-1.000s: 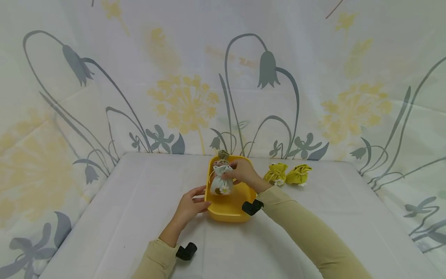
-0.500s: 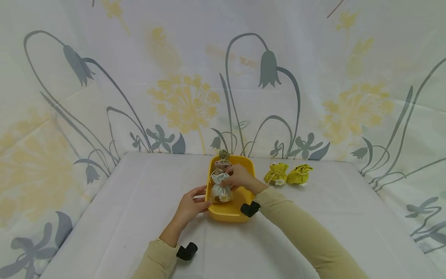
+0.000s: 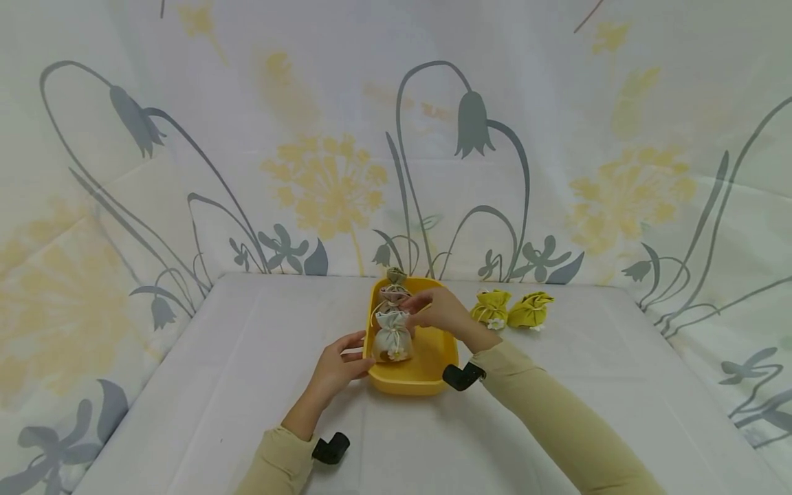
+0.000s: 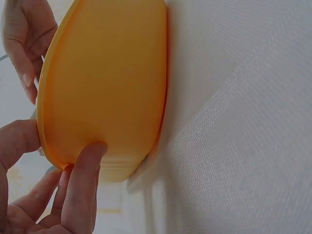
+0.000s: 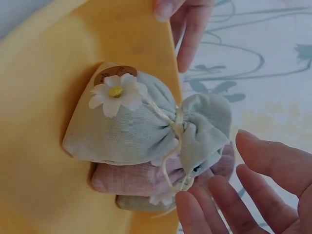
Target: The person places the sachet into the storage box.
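A yellow tub (image 3: 427,377) sits mid-table. Inside it a pale green pouch (image 3: 392,337) with a daisy stands against the left wall, with a pink pouch (image 3: 391,294) and an olive pouch (image 3: 396,276) behind it. My right hand (image 3: 421,306) hovers just right of the green pouch's tied neck, fingers relaxed and apart from it. The right wrist view shows the green pouch (image 5: 131,122) lying over the pink pouch (image 5: 129,178), my fingertips (image 5: 258,195) clear of its cord. My left hand (image 3: 357,354) pinches the tub's left rim; its thumb (image 4: 17,139) and fingers (image 4: 83,185) clasp the tub (image 4: 107,87).
Two yellow-green pouches (image 3: 491,307) (image 3: 531,309) lie on the white table (image 3: 247,385) to the right of the tub. A flowered curtain (image 3: 334,179) hangs behind and to both sides. Black wrist camera mounts (image 3: 331,448) sit on both sleeves.
My right hand lowered the green pouch into the tub, let go of it and drew back slightly to the right. The left hand stayed on the rim.
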Available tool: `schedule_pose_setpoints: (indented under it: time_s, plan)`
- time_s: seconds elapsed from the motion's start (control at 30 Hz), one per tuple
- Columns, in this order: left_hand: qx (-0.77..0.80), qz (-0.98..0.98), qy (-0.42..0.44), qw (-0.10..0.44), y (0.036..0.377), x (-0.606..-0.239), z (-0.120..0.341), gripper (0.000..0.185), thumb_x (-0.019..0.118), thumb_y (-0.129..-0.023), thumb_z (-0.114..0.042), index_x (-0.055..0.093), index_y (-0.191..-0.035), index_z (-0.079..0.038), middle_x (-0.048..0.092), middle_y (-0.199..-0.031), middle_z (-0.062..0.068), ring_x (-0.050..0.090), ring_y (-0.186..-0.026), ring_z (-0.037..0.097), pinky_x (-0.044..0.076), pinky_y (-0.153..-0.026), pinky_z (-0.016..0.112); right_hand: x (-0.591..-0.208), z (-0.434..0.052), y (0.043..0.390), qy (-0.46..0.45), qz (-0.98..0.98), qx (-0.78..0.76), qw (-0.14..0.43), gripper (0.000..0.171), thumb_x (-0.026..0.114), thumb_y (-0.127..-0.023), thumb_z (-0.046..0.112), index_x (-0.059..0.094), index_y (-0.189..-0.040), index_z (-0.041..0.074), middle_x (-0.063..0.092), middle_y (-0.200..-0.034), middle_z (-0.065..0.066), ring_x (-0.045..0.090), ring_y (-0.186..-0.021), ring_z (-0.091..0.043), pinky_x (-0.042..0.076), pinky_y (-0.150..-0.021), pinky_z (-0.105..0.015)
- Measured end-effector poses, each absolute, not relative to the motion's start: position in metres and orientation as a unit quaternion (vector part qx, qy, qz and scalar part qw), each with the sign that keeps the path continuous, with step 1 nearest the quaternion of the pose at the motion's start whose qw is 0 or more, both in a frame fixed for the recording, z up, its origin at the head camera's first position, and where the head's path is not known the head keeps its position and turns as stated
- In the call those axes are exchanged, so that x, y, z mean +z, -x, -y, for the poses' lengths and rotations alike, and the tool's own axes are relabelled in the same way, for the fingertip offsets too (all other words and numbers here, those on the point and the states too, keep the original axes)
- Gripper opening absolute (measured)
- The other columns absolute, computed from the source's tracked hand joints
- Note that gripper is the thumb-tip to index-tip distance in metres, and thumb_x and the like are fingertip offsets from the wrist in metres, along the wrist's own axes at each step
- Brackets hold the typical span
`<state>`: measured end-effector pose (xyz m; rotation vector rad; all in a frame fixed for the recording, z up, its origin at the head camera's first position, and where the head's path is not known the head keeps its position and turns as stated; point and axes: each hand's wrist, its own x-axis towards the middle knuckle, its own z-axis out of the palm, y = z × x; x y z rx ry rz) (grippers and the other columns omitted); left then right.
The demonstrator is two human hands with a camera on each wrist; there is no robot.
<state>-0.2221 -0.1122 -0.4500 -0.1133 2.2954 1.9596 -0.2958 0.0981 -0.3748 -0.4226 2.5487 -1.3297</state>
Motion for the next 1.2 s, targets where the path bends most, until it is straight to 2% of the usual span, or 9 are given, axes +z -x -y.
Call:
schedule_pose_setpoints:
  time_s: [0.3, 0.77, 1.2]
  plan:
    - [0.644, -0.761, 0.041, 0.062, 0.222, -0.450, 0.113, 0.055, 0.070, -0.082, -0.005, 0.049, -0.134, -0.007, 0.051, -0.125, 0.015, 0.057, -0.105, 0.028, 0.056, -0.072, 0.033, -0.375, -0.116, 0.279, 0.126, -0.855, -0.493, 0.104, 0.031, 0.075, -0.078, 0.011, 0.067, -0.106, 0.000, 0.064, -0.092, -0.007, 0.061, -0.082, -0.019, 0.054, -0.073, -0.030]
    - [0.644, -0.761, 0.037, 0.060, 0.223, -0.452, 0.113, 0.056, 0.070, -0.082, -0.005, 0.048, -0.134, -0.006, 0.051, -0.124, 0.015, 0.057, -0.106, 0.029, 0.056, -0.072, 0.033, -0.383, -0.146, 0.257, 0.091, -0.854, -0.508, 0.065, 0.028, 0.074, -0.080, 0.013, 0.067, -0.105, 0.004, 0.065, -0.096, -0.006, 0.061, -0.087, -0.021, 0.053, -0.080, -0.035]
    - [0.640, -0.766, 0.039, 0.056, 0.222, -0.453, 0.112, 0.055, 0.070, -0.082, -0.006, 0.049, -0.133, -0.005, 0.051, -0.123, 0.015, 0.058, -0.104, 0.029, 0.056, -0.072, 0.033, -0.397, -0.195, 0.245, 0.059, -0.834, -0.548, 0.027, 0.033, 0.074, -0.080, 0.017, 0.064, -0.106, -0.001, 0.065, -0.101, -0.012, 0.062, -0.084, -0.020, 0.054, -0.076, -0.030]
